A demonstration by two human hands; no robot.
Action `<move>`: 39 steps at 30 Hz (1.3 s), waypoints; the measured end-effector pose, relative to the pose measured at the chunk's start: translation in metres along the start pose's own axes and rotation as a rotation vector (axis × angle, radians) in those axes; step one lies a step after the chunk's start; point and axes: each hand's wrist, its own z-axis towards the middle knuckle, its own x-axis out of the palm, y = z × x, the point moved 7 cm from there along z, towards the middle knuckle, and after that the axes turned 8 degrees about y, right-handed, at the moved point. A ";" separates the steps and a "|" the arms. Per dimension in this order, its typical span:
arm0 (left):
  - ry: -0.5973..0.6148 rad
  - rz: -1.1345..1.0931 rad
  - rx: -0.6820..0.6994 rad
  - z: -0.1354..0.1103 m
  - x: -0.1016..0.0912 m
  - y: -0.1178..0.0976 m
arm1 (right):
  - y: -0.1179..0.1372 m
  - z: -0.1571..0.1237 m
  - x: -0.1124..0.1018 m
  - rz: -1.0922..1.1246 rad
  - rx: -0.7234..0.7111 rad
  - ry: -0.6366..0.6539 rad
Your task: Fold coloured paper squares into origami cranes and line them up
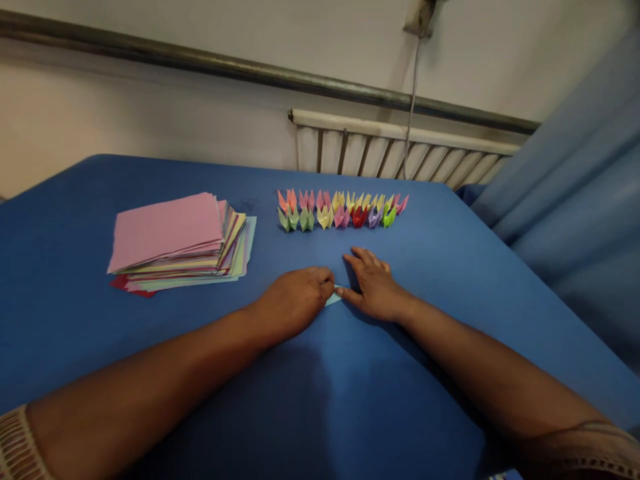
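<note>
In the head view, a small pale-blue piece of folded paper [333,299] lay on the flat, blue-covered table [450,267], level with the middle of the far edge and nearer the wearer than two rows of small, many-coloured folded-paper figures [359,217]. The left hand [299,299] covered the paper's left part with its fingers curled inward; their tips were hidden, so I could not tell whether they pinched the paper or only pressed on it. The right hand [374,285] was open, its fingers spread loosely towards the far edge, and its thumb reached out to the paper's right end, seemingly touching it. Towards the table's far left corner lay an uneven stack of pink, yellow and green rectangular paper sheets [167,233]. The pale-blue piece was probably very light, thin and easily creased, stiffer where layers doubled up, and apt to slide on the smooth cover unless held down. The best hold was likely a gentle finger-and-thumb pinch on its layered edges, with the narrow right end handled most lightly since it could bend or tear
</note>
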 end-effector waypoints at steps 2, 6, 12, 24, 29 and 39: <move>0.002 -0.008 0.013 0.000 -0.001 -0.001 | -0.002 0.000 0.000 0.009 0.002 0.013; 0.009 -0.028 0.017 -0.001 -0.001 0.000 | -0.008 0.003 -0.002 0.061 -0.001 0.045; -0.020 -0.020 0.011 0.000 0.001 0.001 | -0.008 0.004 -0.005 0.104 0.016 0.016; -0.035 -0.034 0.013 -0.001 -0.001 0.002 | -0.008 0.003 -0.004 0.084 0.038 0.000; 0.003 -0.045 0.005 -0.001 0.000 0.003 | -0.010 0.004 -0.005 0.104 0.063 -0.021; -0.027 -0.047 0.022 -0.002 -0.002 0.002 | -0.014 0.004 -0.003 0.088 0.051 0.023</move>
